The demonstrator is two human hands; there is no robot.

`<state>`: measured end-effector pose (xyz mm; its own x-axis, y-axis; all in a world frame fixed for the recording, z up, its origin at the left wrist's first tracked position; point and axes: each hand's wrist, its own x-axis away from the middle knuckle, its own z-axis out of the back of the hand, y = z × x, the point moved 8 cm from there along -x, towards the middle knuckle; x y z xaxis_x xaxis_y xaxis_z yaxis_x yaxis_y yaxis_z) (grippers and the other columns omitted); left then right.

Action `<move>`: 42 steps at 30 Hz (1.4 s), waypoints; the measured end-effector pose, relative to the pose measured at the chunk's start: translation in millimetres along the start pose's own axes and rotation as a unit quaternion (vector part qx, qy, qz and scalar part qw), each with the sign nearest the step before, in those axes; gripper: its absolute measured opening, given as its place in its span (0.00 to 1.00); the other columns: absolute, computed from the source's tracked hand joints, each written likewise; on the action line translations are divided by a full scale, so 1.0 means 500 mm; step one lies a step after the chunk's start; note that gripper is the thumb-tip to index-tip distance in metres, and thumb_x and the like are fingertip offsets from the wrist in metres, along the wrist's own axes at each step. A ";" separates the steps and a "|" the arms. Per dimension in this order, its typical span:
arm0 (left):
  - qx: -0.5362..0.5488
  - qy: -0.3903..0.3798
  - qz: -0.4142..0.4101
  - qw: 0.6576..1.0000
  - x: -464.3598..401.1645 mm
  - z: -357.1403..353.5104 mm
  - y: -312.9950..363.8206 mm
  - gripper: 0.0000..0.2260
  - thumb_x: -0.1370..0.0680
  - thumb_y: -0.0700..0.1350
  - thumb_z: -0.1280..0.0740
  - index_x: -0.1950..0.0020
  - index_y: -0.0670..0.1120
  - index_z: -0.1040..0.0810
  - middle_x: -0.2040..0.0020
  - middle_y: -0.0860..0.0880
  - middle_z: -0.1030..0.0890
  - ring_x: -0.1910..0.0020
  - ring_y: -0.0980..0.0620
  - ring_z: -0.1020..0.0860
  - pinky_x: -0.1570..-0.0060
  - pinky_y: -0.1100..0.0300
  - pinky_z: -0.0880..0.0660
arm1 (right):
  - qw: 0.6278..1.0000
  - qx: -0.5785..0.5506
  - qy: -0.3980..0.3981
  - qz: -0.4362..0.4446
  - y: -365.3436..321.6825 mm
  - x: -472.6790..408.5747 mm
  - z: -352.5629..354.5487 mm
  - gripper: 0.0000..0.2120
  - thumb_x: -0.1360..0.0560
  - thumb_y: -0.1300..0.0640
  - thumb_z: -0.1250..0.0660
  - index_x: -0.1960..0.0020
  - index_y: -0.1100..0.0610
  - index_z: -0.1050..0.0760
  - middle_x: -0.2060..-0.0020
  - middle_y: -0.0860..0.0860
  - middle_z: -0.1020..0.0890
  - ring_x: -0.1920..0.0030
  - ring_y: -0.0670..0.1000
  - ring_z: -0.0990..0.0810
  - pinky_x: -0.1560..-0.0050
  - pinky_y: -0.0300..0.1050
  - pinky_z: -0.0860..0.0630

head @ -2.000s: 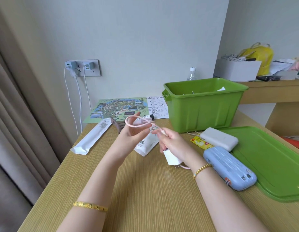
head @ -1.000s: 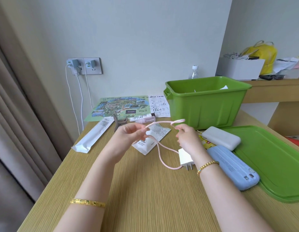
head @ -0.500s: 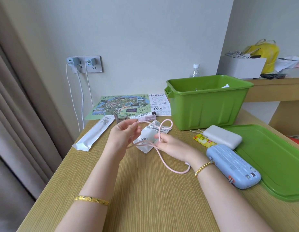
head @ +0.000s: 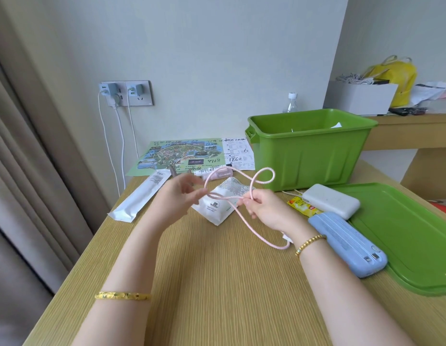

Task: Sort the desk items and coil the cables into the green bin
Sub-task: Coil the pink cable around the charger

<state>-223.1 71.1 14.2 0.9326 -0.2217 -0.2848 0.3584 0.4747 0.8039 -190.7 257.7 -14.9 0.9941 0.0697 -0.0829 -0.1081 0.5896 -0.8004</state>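
A thin pink cable (head: 251, 228) hangs in loops above the wooden desk between my two hands. My left hand (head: 178, 202) pinches the loops at their left end. My right hand (head: 263, 207) grips the cable where one loop rises toward the green bin (head: 309, 148). The cable's tail runs down to the desk and curves under my right wrist, where a white plug end (head: 286, 238) peeks out. The bin stands open at the back right.
A green lid (head: 416, 233) lies at the right, with a blue power bank (head: 349, 243), a white power bank (head: 331, 203) and a yellow sachet (head: 303, 204) beside it. White packets (head: 139, 196) (head: 223, 203), a pink tube (head: 217, 174) and a map (head: 179, 156) lie behind my hands.
The loop held by my right hand has grown larger and leans further right toward the bin. Both hands stay at about the same place above the desk.
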 end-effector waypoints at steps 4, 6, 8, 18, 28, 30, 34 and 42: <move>0.271 0.054 0.067 0.959 -0.003 0.030 -0.031 0.04 0.23 0.43 0.33 0.59 0.47 0.25 0.75 0.53 0.28 0.84 0.57 0.39 0.83 0.70 0.41 | 0.996 -0.062 -0.067 0.011 -0.014 0.015 -0.012 0.10 0.20 0.59 0.43 0.51 0.56 0.22 0.73 0.48 0.32 0.72 0.45 0.34 0.68 0.34 0.35; 0.273 0.048 0.087 0.957 -0.005 0.026 -0.041 0.07 0.23 0.43 0.34 0.61 0.45 0.25 0.74 0.52 0.29 0.83 0.58 0.40 0.83 0.70 0.43 | 0.993 -0.107 -0.052 0.020 -0.024 0.017 -0.002 0.10 0.20 0.59 0.43 0.51 0.58 0.22 0.74 0.49 0.34 0.74 0.45 0.35 0.68 0.35 0.36; 0.151 0.041 0.105 0.982 -0.005 0.017 -0.046 0.10 0.23 0.46 0.33 0.65 0.46 0.24 0.75 0.52 0.28 0.83 0.56 0.38 0.82 0.69 0.42 | 0.986 -0.155 -0.061 0.024 -0.026 0.019 0.003 0.11 0.20 0.60 0.43 0.50 0.61 0.22 0.75 0.50 0.36 0.73 0.46 0.36 0.67 0.36 0.37; 0.059 -0.026 0.088 0.994 0.002 -0.012 -0.022 0.17 0.23 0.50 0.35 0.72 0.51 0.24 0.82 0.54 0.33 0.82 0.55 0.38 0.78 0.64 0.41 | 0.981 -0.196 0.006 0.007 -0.007 0.005 0.030 0.12 0.20 0.61 0.44 0.47 0.64 0.23 0.69 0.50 0.23 0.70 0.44 0.27 0.66 0.32 0.29; -0.008 -0.068 0.083 0.994 0.001 -0.041 -0.027 0.11 0.24 0.49 0.33 0.43 0.59 0.25 0.73 0.55 0.32 0.81 0.59 0.37 0.80 0.67 0.39 | 0.946 -0.322 -0.023 -0.031 -0.006 0.005 0.016 0.25 0.20 0.45 0.50 0.51 0.60 0.20 0.73 0.50 0.25 0.75 0.47 0.27 0.68 0.39 0.25; -0.040 -0.088 0.085 0.992 0.004 -0.057 -0.028 0.04 0.24 0.49 0.33 0.53 0.52 0.19 0.73 0.54 0.33 0.79 0.58 0.38 0.77 0.65 0.41 | 0.944 -0.327 -0.030 -0.030 -0.008 0.009 0.009 0.20 0.20 0.49 0.46 0.51 0.62 0.21 0.75 0.49 0.27 0.77 0.45 0.31 0.71 0.39 0.24; -0.046 -0.060 0.087 0.993 0.004 -0.051 -0.027 0.09 0.24 0.50 0.34 0.63 0.51 0.21 0.77 0.56 0.33 0.79 0.58 0.37 0.77 0.66 0.42 | 0.939 -0.342 0.032 -0.018 -0.010 0.009 0.023 0.11 0.20 0.56 0.43 0.57 0.59 0.27 0.74 0.50 0.32 0.81 0.43 0.36 0.73 0.38 0.24; 0.077 -0.073 0.107 0.989 0.013 -0.041 -0.018 0.13 0.24 0.49 0.33 0.66 0.46 0.29 0.77 0.52 0.28 0.83 0.58 0.31 0.83 0.70 0.38 | 0.940 -0.311 0.137 -0.013 0.002 0.004 0.057 0.05 0.21 0.60 0.42 0.53 0.60 0.29 0.73 0.49 0.35 0.80 0.43 0.39 0.73 0.38 0.24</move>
<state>-219.5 83.0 -5.6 0.9664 -0.2555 -0.0296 0.1313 0.3912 0.9109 -189.2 281.4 1.4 0.9698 -0.1993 -0.1406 -0.1440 -0.0027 -0.9896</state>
